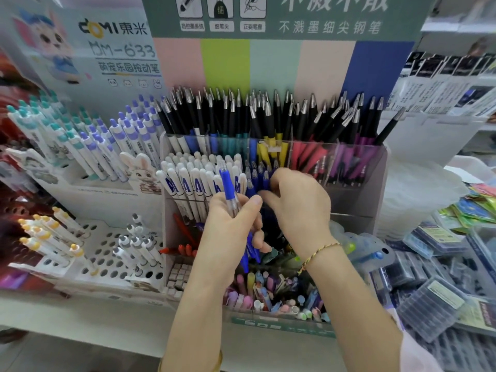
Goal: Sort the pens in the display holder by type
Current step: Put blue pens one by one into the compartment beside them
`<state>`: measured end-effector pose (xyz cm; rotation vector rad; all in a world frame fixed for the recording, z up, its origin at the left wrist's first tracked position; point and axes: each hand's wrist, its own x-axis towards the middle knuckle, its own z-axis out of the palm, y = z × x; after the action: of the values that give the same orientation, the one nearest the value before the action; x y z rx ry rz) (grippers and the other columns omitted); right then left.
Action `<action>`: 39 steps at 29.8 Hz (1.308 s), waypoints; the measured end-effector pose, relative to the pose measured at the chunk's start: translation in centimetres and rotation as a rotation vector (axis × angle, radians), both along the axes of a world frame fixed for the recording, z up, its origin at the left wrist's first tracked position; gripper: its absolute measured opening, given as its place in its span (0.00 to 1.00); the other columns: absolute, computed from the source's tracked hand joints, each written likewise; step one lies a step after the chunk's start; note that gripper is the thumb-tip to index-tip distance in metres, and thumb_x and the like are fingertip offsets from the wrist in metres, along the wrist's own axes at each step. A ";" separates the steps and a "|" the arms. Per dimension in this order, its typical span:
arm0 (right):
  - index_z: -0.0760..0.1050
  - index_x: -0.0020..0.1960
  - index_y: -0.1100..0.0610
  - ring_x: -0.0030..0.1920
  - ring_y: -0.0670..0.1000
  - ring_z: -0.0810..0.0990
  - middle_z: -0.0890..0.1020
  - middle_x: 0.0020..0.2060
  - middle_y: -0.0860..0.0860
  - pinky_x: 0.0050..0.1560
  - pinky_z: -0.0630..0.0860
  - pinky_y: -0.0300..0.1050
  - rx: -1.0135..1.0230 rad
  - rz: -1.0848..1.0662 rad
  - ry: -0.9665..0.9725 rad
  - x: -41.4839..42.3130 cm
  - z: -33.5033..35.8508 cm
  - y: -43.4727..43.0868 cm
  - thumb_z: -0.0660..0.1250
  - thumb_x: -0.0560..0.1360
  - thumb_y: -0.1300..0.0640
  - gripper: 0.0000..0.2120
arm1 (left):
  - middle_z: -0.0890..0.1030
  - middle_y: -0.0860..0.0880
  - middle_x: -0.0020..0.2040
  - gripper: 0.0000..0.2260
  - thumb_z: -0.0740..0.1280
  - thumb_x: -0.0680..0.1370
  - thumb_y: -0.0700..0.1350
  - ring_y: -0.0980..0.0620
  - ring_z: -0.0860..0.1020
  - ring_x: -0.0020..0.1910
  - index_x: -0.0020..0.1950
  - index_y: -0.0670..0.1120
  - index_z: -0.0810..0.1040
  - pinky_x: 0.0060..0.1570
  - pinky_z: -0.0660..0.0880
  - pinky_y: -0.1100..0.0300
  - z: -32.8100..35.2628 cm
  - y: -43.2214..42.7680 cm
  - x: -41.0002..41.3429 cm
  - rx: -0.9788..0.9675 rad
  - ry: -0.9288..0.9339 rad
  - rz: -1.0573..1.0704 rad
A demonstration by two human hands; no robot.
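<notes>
Both hands work at the middle of the frame, over the display holder point(375, 189). The left hand point(228, 229) grips a small bunch of blue pens point(228, 187): one with a clear barrel stands up out of the fist, and the others point down below the fingers. The right hand point(299, 208) has its fingers curled and reaches into the blue compartment point(257, 175) in the middle row of the holder. I cannot tell whether it pinches a pen there, because the hand itself hides its fingertips.

I judge the task to be partly done. In the upper middle of the frame, the back row looks already in order. The black-grip pens point(268, 116) stand in separate sections by barrel colour: blue, teal, yellow, red and purple. The white-capped pens point(198, 173), just left of the hands, are also all of one kind and stand together. The bunch in the left hand seems to belong with the blue compartment, so this step is the gathering of the blue type into one place.

What is left is the lower part of the holder. The red pens point(185, 249) lie slanted in a compartment at the lower left of the holder. The pastel pens point(268, 294) in the front compartment, at the lower middle of the frame, are a mix of many colours and shapes, and this part needs the most work.
</notes>
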<state>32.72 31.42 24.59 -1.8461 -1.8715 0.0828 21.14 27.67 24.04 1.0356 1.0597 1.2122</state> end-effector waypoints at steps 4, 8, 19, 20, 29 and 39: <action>0.79 0.48 0.55 0.44 0.47 0.79 0.81 0.41 0.47 0.46 0.77 0.47 0.168 0.069 0.349 0.9 1.4 -0.6 0.67 0.75 0.53 0.06 | 0.76 0.48 0.30 0.06 0.62 0.80 0.41 0.52 0.72 0.24 0.51 0.39 0.74 0.28 0.77 0.57 0.0 -0.1 -0.1 0.043 0.081 -0.078; 0.82 0.43 0.55 0.35 0.41 0.80 0.82 0.34 0.47 0.38 0.77 0.35 -0.109 0.361 0.756 1.0 3.1 -1.3 0.68 0.74 0.56 0.05 | 0.76 0.47 0.31 0.05 0.63 0.80 0.44 0.52 0.73 0.25 0.50 0.44 0.77 0.31 0.77 0.55 0.0 0.0 0.5 0.035 0.139 -0.158; 0.78 0.48 0.57 0.43 0.53 0.79 0.82 0.41 0.51 0.45 0.76 0.51 0.214 -0.001 0.258 0.9 0.2 0.4 0.68 0.75 0.53 0.07 | 0.71 0.51 0.27 0.04 0.66 0.78 0.40 0.56 0.65 0.23 0.46 0.42 0.72 0.21 0.62 0.64 -0.3 0.6 -0.1 -0.036 0.136 0.056; 0.78 0.47 0.57 0.45 0.53 0.78 0.81 0.41 0.51 0.44 0.75 0.49 0.173 -0.031 0.198 0.9 0.1 0.3 0.68 0.75 0.52 0.08 | 0.70 0.51 0.27 0.04 0.66 0.78 0.39 0.56 0.66 0.23 0.46 0.42 0.72 0.22 0.63 0.64 -0.3 0.7 -0.1 -0.042 0.138 0.060; 0.77 0.48 0.56 0.50 0.53 0.74 0.78 0.45 0.50 0.42 0.69 0.46 0.095 -0.093 0.061 1.2 0.2 0.3 0.67 0.74 0.48 0.11 | 0.78 0.46 0.40 0.14 0.54 0.74 0.25 0.54 0.76 0.34 0.45 0.43 0.70 0.36 0.72 0.61 -0.4 0.9 0.0 -0.022 0.158 -0.076; 0.80 0.46 0.55 0.38 0.39 0.79 0.81 0.38 0.44 0.41 0.76 0.32 0.089 0.320 0.739 0.7 3.2 -0.7 0.70 0.73 0.59 0.02 | 0.81 0.51 0.43 0.14 0.59 0.76 0.29 0.56 0.80 0.40 0.52 0.45 0.76 0.42 0.76 0.63 -0.1 0.8 0.4 0.052 0.252 -0.156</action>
<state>33.38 30.72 27.75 -1.1944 -1.5663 0.6799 21.57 28.45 23.95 1.3121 1.1215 1.0060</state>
